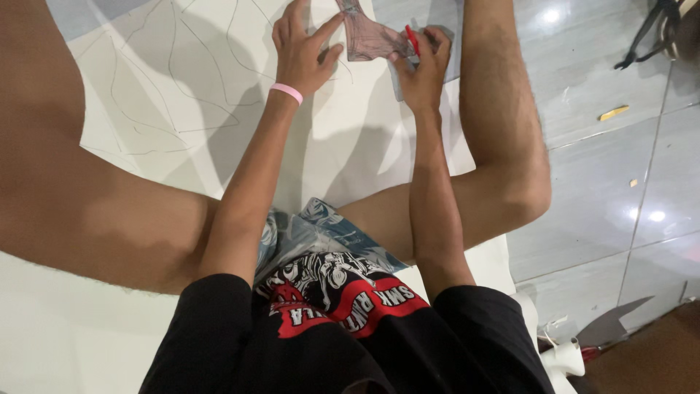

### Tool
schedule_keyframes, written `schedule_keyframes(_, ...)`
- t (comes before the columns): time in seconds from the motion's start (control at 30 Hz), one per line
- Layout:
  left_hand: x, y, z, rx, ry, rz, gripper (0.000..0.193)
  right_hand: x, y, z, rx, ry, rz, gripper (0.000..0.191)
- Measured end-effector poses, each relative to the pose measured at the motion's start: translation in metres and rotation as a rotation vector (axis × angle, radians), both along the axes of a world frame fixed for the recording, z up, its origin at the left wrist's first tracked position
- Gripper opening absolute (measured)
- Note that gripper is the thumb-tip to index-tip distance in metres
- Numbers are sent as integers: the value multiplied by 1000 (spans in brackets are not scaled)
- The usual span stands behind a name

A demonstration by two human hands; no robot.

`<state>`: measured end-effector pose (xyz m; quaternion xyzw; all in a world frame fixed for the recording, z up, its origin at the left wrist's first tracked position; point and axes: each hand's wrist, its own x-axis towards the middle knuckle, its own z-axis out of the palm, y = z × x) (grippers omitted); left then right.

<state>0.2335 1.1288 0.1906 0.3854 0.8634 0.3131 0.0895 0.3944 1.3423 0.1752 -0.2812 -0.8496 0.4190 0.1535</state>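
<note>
Head view: the person sits on the floor with legs spread, and a large white sheet point(350, 138) with pencilled curved outlines lies between the legs. Both hands work at the far edge of the sheet, near the top of the frame. The left hand point(302, 51), with a pink wristband point(287, 93) on its wrist, rests flat with fingers spread, pressing on the sheet and touching the left edge of a small grey-pink cut-out piece point(368, 38). The right hand point(421, 69) is closed around a red-handled cutting tool point(412, 40), apparently scissors, though the blades are hidden; the tool meets the right edge of the piece. The piece therefore lies between the two hands, touching both, its long axis running roughly away from the person. Both hands are equally near it. The right leg point(503, 131) lies just beside the right hand and bounds the working space on that side. On the grey tiled floor point(605, 190), well apart to the right, lie a small yellow scrap point(614, 112) and a black strap-like object point(645, 36).
</note>
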Motion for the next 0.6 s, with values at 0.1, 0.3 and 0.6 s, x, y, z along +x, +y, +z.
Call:
schedule_keyframes(0.1, -2, 0, 0, 13, 23, -11, 44, 0, 4, -2, 30, -8, 8, 50)
schedule_keyframes(0.3, -1, -1, -3, -16, 1, 29, 41, 2, 1, 4, 32, 23, 56, 60)
schedule_keyframes(0.6, -2, -3, 3, -9, 11, 11, 40, -2, 0, 14, -31, -42, 65, 71)
